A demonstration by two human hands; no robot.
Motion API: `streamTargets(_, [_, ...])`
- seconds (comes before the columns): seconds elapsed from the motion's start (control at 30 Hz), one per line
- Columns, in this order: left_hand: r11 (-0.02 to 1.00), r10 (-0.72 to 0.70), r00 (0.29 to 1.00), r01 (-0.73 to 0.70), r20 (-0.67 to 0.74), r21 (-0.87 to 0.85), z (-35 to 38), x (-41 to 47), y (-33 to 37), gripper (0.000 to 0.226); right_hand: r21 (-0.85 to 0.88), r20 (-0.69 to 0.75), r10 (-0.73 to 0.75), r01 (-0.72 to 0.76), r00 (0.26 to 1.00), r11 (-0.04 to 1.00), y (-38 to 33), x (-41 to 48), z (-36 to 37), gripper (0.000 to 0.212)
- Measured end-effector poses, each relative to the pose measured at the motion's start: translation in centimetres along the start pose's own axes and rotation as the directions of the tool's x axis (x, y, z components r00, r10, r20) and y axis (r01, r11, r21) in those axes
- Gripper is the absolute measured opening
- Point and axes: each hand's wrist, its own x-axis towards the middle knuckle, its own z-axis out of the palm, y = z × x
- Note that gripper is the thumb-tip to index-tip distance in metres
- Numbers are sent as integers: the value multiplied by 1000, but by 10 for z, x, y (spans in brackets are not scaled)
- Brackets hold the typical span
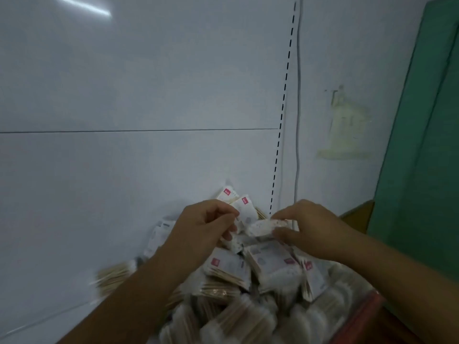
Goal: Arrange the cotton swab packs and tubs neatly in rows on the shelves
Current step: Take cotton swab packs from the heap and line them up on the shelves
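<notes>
2 bare hands over a heap of cotton swab packs.

Nearest, blurred clear plastic packs of wooden-stick cotton swabs [223,316] heaped along the bottom edge. Just above, white-labelled packs with red squares [270,259], tilted and overlapping. Over the heap, right hand [308,227] pinching a small white swab pack [260,225] between thumb and fingers; left hand [203,229] curled just beside that pack's other end, grip too blurred to tell. Behind, 2 red-tagged packs [244,207] leaning against the white panelled wall [124,95]; farther right, a black slotted upright [283,103], a grey cable [298,95] and a green board [427,145].
</notes>
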Motion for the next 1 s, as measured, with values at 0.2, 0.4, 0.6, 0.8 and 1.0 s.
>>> streamTargets(0.2, [956, -56, 988, 12, -144, -292, -13, -1, 5, 16, 778, 68, 73, -99, 995, 620, -18, 30, -37, 40])
streamTargets(0.4, [969, -118, 993, 113, -11, -218, -31, 2, -3, 30, 847, 123, -130, -36, 984, 530, -39, 42, -23, 45])
streamTargets(0.6, [932, -201, 978, 206, 47, -297, -49, 7, -10, 28, 685, -24, -39, 45, 999, 727, -34, 77, -6, 36])
streamTargets(0.8, [898, -267, 962, 225, -63, -378, -55, 14, -18, 16, 70, 147, 2, -13, 989, 997, 11, 103, 36, 72])
streamTargets(1.0, [905, -274, 951, 204, -143, -373, -53, 14, -22, 13, 243, -120, -103, 130, 987, 961, -2, 98, 24, 31])
